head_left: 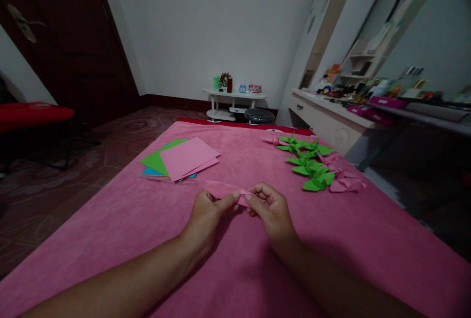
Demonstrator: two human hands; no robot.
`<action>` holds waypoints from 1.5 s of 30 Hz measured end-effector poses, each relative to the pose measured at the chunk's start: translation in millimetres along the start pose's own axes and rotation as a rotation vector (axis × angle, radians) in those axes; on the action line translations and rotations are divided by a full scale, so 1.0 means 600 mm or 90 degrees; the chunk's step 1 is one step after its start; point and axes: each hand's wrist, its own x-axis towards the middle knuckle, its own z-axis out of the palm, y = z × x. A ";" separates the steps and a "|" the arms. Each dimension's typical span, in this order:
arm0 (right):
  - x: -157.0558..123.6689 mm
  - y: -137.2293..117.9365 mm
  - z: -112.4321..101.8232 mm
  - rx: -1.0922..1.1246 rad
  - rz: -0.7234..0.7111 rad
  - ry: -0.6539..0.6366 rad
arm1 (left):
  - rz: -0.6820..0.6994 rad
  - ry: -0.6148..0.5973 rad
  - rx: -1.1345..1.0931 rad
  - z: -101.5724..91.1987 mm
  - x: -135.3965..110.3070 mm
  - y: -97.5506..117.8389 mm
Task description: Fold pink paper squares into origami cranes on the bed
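Observation:
Over the middle of the pink cloth, both hands pinch one folded strip of pink paper. My left hand is closed on its nearer side, thumb on top. Against the right end, my right hand presses thumb and fingers together. The fingertips nearly meet, hiding part of the folds. Beyond my left hand lies a loose stack of square paper, with a pink sheet above a green sheet and a blue edge. To the right sit several folded green paper cranes and pink paper cranes.
A white side table with small items stands by the far wall. On the right is a dresser crowded with bottles and boxes. A red folding chair and a dark door are at the left.

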 end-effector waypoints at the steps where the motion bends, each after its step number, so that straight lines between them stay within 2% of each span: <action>1: -0.001 -0.002 0.000 -0.010 -0.008 0.006 | 0.000 -0.010 0.001 0.000 -0.001 -0.001; 6: -0.002 -0.007 0.003 0.004 -0.025 0.017 | -0.004 -0.013 -0.032 -0.005 -0.001 -0.002; 12: 0.000 -0.001 0.000 0.067 -0.009 -0.002 | -0.008 -0.053 -0.040 -0.010 0.003 -0.006; 15: -0.003 -0.003 0.000 0.071 -0.017 -0.020 | -0.002 -0.046 -0.033 -0.011 0.006 -0.004; 18: -0.007 -0.006 0.000 0.041 -0.037 -0.040 | 0.001 -0.039 -0.026 -0.011 0.007 -0.003; 23: -0.007 -0.004 -0.003 -0.028 -0.057 -0.012 | -0.002 -0.066 -0.016 -0.014 0.005 -0.004; 34: -0.006 -0.010 -0.008 0.001 -0.007 -0.026 | -0.014 -0.034 0.020 -0.015 0.008 0.005; 38: -0.006 -0.004 -0.008 -0.034 -0.022 -0.052 | 0.006 -0.050 0.067 -0.019 0.007 0.002; 45: -0.002 -0.003 -0.003 -0.099 -0.073 -0.033 | 0.010 -0.033 0.076 -0.023 0.008 -0.002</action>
